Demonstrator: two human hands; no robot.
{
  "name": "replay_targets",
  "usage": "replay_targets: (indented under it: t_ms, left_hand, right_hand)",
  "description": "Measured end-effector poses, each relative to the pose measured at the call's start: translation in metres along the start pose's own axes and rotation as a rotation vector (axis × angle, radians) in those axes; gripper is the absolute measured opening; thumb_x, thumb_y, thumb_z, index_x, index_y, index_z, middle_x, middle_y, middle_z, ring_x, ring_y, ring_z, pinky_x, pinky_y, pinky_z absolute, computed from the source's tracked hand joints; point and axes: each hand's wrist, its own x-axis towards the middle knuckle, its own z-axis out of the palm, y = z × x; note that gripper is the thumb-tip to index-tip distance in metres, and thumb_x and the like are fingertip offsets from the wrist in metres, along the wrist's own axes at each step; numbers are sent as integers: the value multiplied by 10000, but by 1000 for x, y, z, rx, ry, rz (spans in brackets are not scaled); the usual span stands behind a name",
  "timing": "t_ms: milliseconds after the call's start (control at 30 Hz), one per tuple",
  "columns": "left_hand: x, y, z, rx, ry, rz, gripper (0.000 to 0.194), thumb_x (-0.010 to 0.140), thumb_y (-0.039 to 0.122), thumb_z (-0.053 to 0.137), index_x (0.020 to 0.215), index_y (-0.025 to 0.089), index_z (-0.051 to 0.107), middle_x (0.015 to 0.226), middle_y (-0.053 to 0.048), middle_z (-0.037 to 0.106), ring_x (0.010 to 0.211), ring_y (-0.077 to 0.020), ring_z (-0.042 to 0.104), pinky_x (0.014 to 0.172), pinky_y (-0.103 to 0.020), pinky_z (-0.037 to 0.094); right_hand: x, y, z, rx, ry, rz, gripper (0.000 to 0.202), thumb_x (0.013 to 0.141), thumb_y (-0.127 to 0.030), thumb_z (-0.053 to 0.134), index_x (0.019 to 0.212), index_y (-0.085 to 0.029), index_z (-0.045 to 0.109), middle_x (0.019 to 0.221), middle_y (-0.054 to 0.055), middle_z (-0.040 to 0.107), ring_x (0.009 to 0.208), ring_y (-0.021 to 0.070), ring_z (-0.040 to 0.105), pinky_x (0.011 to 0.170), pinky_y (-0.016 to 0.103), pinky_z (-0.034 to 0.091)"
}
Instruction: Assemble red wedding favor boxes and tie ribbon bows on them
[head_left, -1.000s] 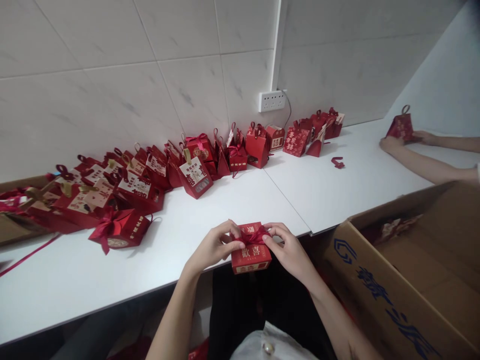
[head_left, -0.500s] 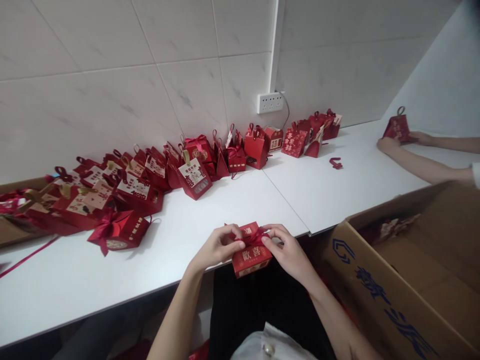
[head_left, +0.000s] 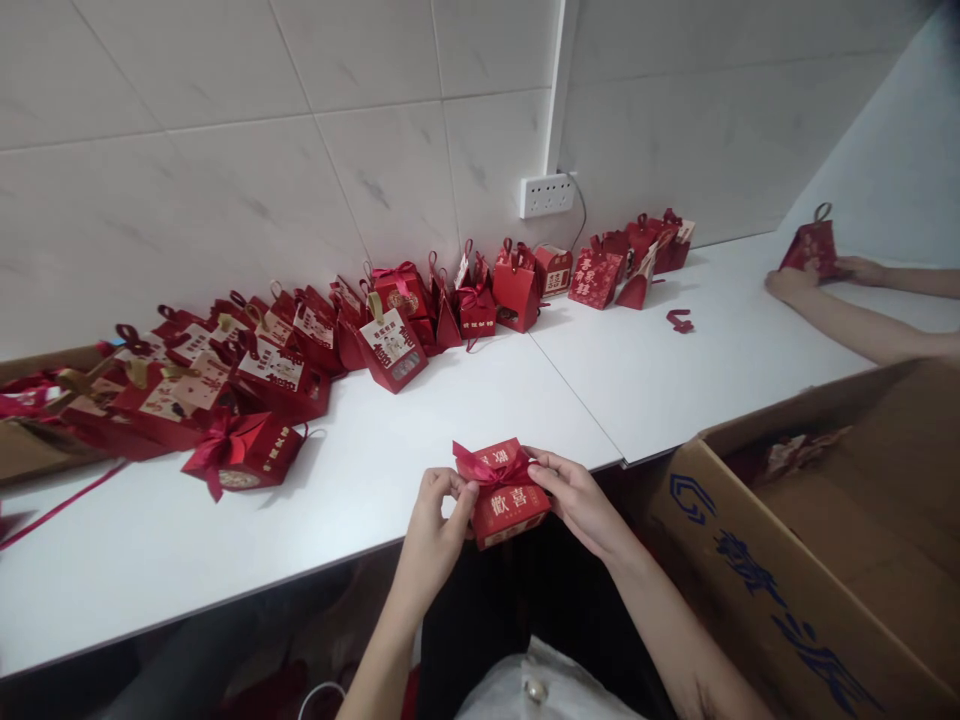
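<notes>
A red gift box [head_left: 511, 515] with gold lettering is between my hands at the table's front edge, a dark red ribbon bow [head_left: 495, 470] tied across its top. My left hand [head_left: 441, 520] is closed at the box's left side, thumb and forefinger pinched by its edge; whether they also hold a ribbon end I cannot tell. With thumb and forefinger, my right hand [head_left: 574, 495] pinches the right end of the bow. The bow's left tail sticks up past the box's far left corner.
Several red gift boxes [head_left: 274, 370] stand along the wall on the white table [head_left: 360, 450]. A large cardboard carton [head_left: 780, 570] is at my right. Another person's hands [head_left: 795, 285] hold a red box at far right. A ribbon piece [head_left: 681, 320] lies on the table.
My left hand has moved off the bow's middle, down and to the box's left side. The bow's left part now shows. My right hand stays at the bow's right.
</notes>
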Motion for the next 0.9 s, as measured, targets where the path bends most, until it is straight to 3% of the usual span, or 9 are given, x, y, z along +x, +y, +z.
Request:
replay_targets:
  t_ms: [100,167,267,333,467,633,800,900]
  left_hand:
    - [-2,-2,5,10,79,11,270,841,442,505,742,191,517,907,-59,464,878,-204,502,546,-240,487]
    - [-3,-3,7,32,96,41,242,847,419,505,767,192,527,965,-73,485,955,-215,509,653,-274,500]
    - [-2,-6,10,-1,103,72,239,853,408,504,749,192,507,1020,-81,507,1023,-216,512,853,-344,463]
    - [0,-9,12,-79,104,57,273,854,427,499,717,191,486,1057,-89,517,1051,-218,514,905,-357,435]
    - [5,-18,14,-218,87,-24,345,819,474,541,652,181,467,1142,-108,538,1104,-239,514,944,-364,409]
    - [10,-24,11,-310,54,-102,379,794,489,566,619,167,472,1184,-110,508,1098,-250,516,877,-340,442]
    - [13,-18,2,-190,36,32,349,779,465,604,615,173,506,962,-69,496,1075,-243,507,821,-309,452]
    - [13,-13,-2,-186,-26,161,271,807,400,599,662,178,545,920,-54,494,990,-202,530,798,-287,457]
  right_hand:
    - [0,-2,1,41,-20,28,297,677,-431,727,760,-169,617,1060,62,666,963,223,628,832,335,499]
    - [-1,-3,0,71,-38,32,284,690,-414,723,718,-167,585,1057,56,661,933,208,632,789,317,507]
    - [-2,-3,0,104,-43,19,285,703,-389,719,680,-164,546,1141,59,621,961,209,618,746,302,510]
    - [-4,-3,1,105,-27,3,309,700,-394,722,657,-160,525,1255,65,553,1020,226,594,732,301,514]
    - [-5,-2,3,81,31,-4,388,649,-438,753,606,-158,488,1396,72,415,1157,272,510,759,313,517]
    - [-4,0,2,70,35,6,384,633,-447,761,609,-159,509,1420,73,380,1218,278,461,802,313,508]
    - [-2,-1,-2,43,32,5,370,643,-453,748,615,-156,530,1418,67,388,1188,272,492,793,323,519]
    - [-2,-4,-4,49,-1,19,356,665,-456,730,639,-158,536,1343,67,479,1087,254,561,743,325,531]
